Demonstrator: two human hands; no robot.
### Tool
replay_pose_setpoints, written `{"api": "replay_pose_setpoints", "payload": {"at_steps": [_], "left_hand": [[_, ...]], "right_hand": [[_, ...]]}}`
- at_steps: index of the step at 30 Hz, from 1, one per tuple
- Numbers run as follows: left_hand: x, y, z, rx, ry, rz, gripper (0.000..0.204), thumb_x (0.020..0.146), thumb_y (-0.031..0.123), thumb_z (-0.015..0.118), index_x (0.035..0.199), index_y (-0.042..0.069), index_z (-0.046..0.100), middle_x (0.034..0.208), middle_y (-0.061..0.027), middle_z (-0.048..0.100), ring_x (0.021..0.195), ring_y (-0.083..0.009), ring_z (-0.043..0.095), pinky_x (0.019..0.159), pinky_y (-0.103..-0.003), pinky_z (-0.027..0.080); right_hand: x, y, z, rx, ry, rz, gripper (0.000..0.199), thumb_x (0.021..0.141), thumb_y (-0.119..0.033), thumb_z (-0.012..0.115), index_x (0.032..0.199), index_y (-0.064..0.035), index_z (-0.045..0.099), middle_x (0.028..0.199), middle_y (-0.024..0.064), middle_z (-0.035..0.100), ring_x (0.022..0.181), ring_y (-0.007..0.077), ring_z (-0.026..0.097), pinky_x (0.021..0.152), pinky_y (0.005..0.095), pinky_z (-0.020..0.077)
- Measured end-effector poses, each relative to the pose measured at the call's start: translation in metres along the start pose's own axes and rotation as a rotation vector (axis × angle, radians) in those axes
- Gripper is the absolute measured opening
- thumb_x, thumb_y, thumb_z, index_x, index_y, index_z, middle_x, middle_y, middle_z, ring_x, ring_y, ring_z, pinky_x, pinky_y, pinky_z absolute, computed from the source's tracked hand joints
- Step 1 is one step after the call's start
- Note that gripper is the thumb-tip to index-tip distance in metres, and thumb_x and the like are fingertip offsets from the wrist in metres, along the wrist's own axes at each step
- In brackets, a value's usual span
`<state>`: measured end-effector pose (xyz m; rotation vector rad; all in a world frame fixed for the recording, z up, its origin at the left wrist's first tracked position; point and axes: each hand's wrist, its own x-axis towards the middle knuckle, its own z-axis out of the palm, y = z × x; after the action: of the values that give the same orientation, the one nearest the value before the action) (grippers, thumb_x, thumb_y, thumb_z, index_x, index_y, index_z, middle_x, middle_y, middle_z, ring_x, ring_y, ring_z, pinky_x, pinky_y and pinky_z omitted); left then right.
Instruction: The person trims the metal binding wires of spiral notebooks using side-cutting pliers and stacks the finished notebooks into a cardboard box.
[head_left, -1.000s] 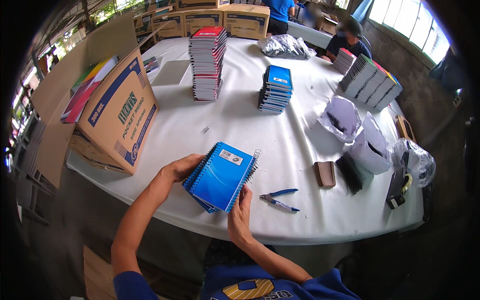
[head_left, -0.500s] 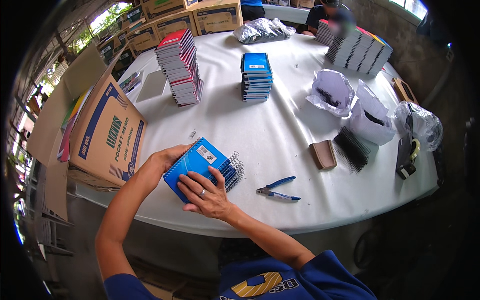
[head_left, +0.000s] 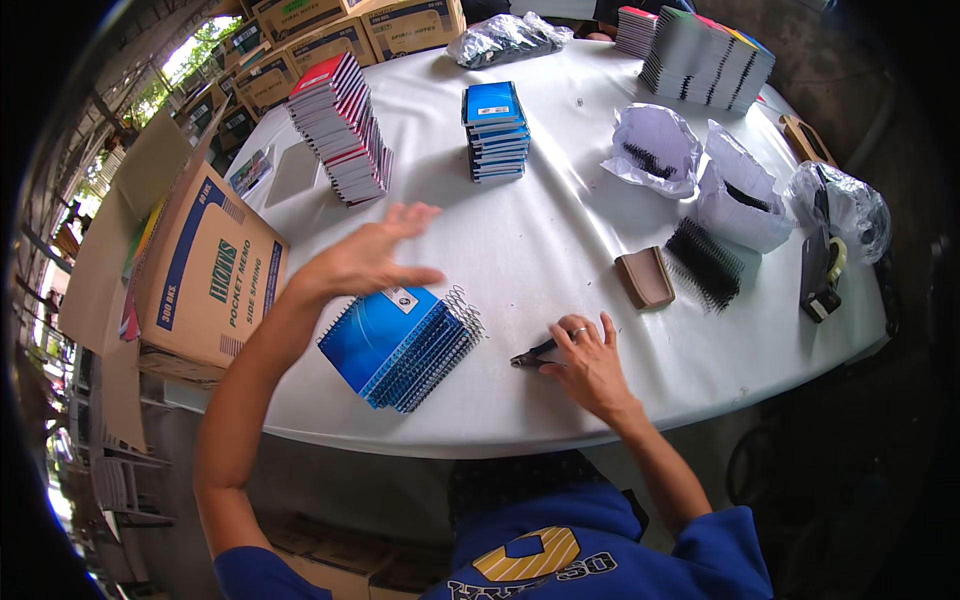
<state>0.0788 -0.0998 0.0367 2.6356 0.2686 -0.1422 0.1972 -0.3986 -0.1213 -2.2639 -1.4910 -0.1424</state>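
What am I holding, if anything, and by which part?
Your left hand holds nothing. Your right hand covers the pliers' handles; grip can't be told.

Between the left hand [head_left: 372,255] and the right hand [head_left: 592,368], a bare strip of table [head_left: 530,255] is left open, bounded on one side by the projecting coils of the fanned blue notebooks [head_left: 375,335]. The near side of the left hand is obstructed by these notebooks; its left is closed off by the carton [head_left: 215,275], its far side by the tall red stack [head_left: 340,130]. Straight beyond the right hand, an unblocked lane is found; farther right, passage is hindered by the brown case [head_left: 645,278], black coils [head_left: 705,265] and white bags [head_left: 740,220]. Beneath its fingers, space is taken up by pliers [head_left: 543,349].
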Motion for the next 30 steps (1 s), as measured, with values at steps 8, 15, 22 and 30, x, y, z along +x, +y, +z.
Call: {"api": "replay_pose_setpoints", "payload": {"at_steps": [8,15,22,30], "left_hand": [[0.023,0.041,0.032,0.565,-0.56,-0.112,0.085,0.078,0.061,0.064,0.142,0.009,0.043,0.124,-0.0096,0.064,0.14,-0.0434,0.024,0.108,-0.069,0.011],[0.023,0.03,0.031,0.554,-0.528,-0.091,0.086,0.075,0.062,0.067,0.141,0.011,0.044,0.123,-0.0119,0.064,0.14,-0.0454,0.022,0.109,-0.068,0.009],[0.019,0.035,0.023,0.48,-0.578,-0.107,0.092,0.072,0.063,0.069,0.142,0.009,0.043,0.129,-0.0175,0.059,0.141,-0.046,0.019,0.11,-0.066,0.009],[0.023,0.061,0.01,0.012,-0.377,0.033,0.06,0.091,0.031,0.06,0.142,0.006,0.041,0.133,-0.024,0.053,0.128,-0.042,0.045,0.107,-0.041,0.037]], "right_hand": [[-0.004,-0.025,-0.01,-0.073,-0.133,-0.105,0.035,0.073,-0.02,0.074,0.101,-0.0042,0.061,0.116,0.0159,0.052,0.105,0.0295,0.052,0.089,0.0438,0.0421],[-0.017,0.007,0.002,-0.007,0.006,-0.239,0.059,0.083,-0.039,0.066,0.131,-0.0103,0.049,0.137,0.0173,0.042,0.136,0.0306,0.033,0.113,0.0548,0.0222],[0.002,-0.002,0.008,0.244,0.135,-0.019,0.027,0.094,-0.03,0.058,0.111,-0.0094,0.056,0.096,0.0097,0.054,0.091,0.0224,0.054,0.082,0.0412,0.0458],[0.027,-0.092,0.003,2.04,-0.654,0.42,0.067,0.093,-0.067,0.025,0.097,-0.0065,0.053,0.077,0.0069,0.059,0.066,0.0152,0.054,0.061,0.0273,0.0448]]}}
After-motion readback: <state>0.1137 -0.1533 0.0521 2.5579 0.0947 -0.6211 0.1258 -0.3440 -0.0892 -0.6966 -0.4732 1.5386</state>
